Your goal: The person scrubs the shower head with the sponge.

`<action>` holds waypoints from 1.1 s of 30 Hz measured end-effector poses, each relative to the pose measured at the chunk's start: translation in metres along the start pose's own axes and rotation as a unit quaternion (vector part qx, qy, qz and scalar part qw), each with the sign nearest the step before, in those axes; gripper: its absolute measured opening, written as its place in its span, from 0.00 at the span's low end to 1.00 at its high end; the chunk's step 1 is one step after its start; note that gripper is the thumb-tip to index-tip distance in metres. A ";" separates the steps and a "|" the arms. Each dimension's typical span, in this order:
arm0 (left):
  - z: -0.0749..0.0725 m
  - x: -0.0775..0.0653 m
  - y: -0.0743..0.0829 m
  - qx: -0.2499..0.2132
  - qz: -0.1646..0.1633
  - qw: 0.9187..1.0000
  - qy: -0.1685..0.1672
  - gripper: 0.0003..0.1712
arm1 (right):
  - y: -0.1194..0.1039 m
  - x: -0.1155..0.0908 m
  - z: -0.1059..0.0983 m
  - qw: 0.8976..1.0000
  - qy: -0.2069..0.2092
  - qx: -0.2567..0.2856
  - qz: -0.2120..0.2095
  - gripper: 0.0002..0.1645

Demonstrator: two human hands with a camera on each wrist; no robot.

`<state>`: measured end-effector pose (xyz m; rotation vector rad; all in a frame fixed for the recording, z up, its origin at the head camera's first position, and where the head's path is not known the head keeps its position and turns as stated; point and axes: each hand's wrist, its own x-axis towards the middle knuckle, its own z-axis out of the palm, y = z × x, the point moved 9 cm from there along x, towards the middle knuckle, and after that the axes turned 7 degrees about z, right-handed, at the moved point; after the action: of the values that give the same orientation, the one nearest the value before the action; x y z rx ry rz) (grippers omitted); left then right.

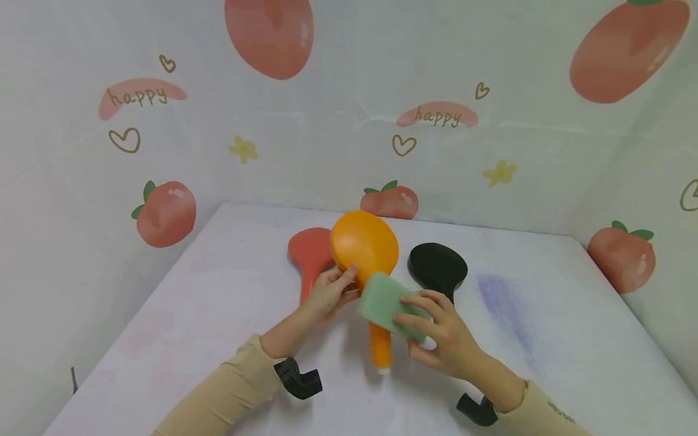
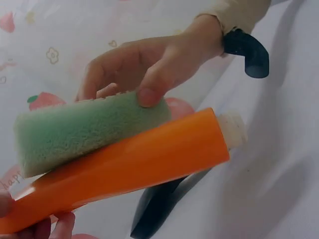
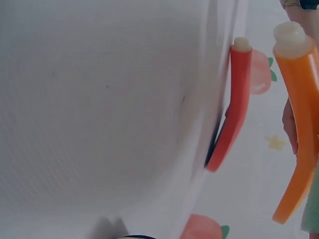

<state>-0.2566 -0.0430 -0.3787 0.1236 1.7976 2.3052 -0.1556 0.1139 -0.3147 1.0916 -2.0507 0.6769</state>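
Observation:
An orange shower head is held up above the table, its round head upward and its white threaded end pointing down. My left hand grips it at the neck. With fingers and thumb my right hand holds a green sponge over the handle. In the left wrist view the sponge lies along the orange handle, seemingly touching it. The right wrist view shows the handle at its right edge, with only a sliver of the sponge.
Behind my left hand a red shower head lies on the table. A black shower head lies behind my right hand. Farther right is a purple smudge on the tabletop. A printed cloth backdrop stands behind the table.

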 end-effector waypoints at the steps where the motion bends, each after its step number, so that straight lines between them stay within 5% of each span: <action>1: -0.001 0.000 0.000 0.002 0.000 1.000 0.003 0.23 | 0.001 0.001 -0.001 1.000 0.005 -0.004 0.003 0.19; 17: -0.009 0.002 0.008 0.028 0.045 0.998 0.016 0.23 | 0.002 0.002 0.009 0.999 -0.002 -0.045 0.006 0.19; 28: -0.021 0.007 0.008 -0.014 0.043 0.996 0.078 0.18 | -0.013 -0.012 0.019 0.989 -0.134 -0.026 -0.056 0.16; 33: -0.023 0.008 0.007 -0.027 0.047 0.995 0.084 0.18 | -0.021 -0.015 0.022 0.983 -0.161 0.002 -0.087 0.24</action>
<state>-0.2697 -0.0649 -0.3778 0.0064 1.8404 2.4953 -0.1393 0.0950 -0.3375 1.4404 -2.1854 0.4368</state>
